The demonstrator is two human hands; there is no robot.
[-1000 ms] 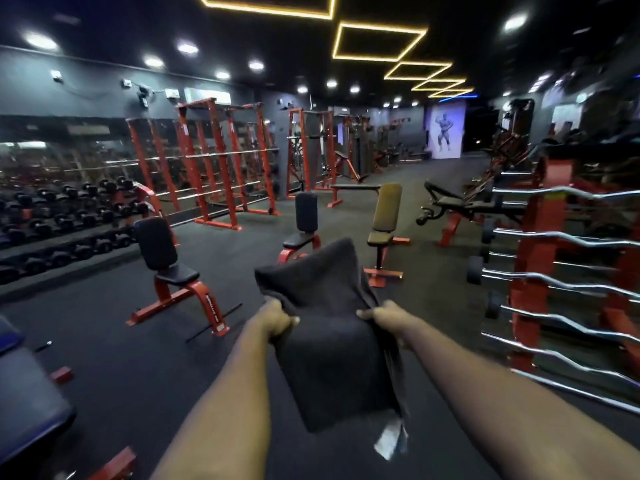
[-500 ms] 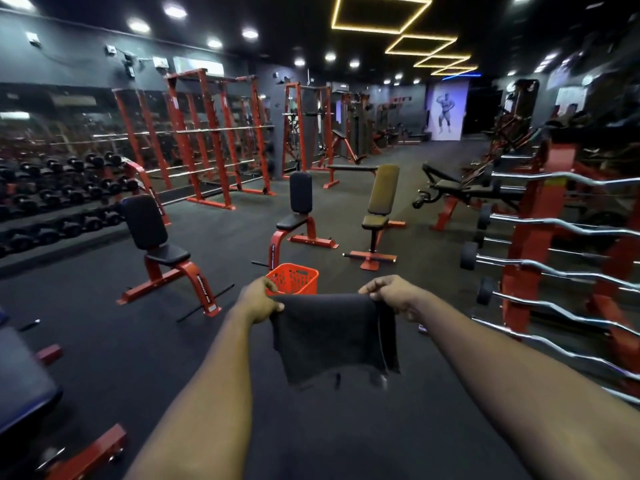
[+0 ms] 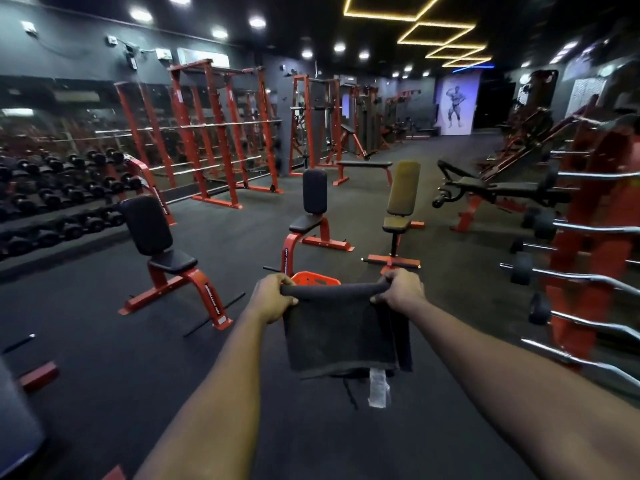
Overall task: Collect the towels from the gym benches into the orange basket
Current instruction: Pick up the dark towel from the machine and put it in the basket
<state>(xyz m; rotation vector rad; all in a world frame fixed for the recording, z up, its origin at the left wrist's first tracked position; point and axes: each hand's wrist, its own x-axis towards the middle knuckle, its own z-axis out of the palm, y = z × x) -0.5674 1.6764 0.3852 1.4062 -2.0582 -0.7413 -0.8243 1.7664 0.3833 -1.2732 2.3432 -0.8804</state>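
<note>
Dark grey folded cloth towel (image 3: 337,332) hangs stretched between both hands, left hand (image 3: 272,299) and right hand (image 3: 401,291) each gripping a top corner, above the dark rubber floor (image 3: 104,358), hiding most of the orange plastic basket (image 3: 313,278) behind it.

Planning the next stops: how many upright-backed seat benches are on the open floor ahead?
3: left bench, centre bench behind the orange basket, olive bench right. Others may be hidden.

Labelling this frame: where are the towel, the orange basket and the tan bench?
towel (image 3: 339,330), head view, middle of hanging cloth.
orange basket (image 3: 316,279), head view, rim above the towel.
tan bench (image 3: 403,188), head view, backrest.
</note>
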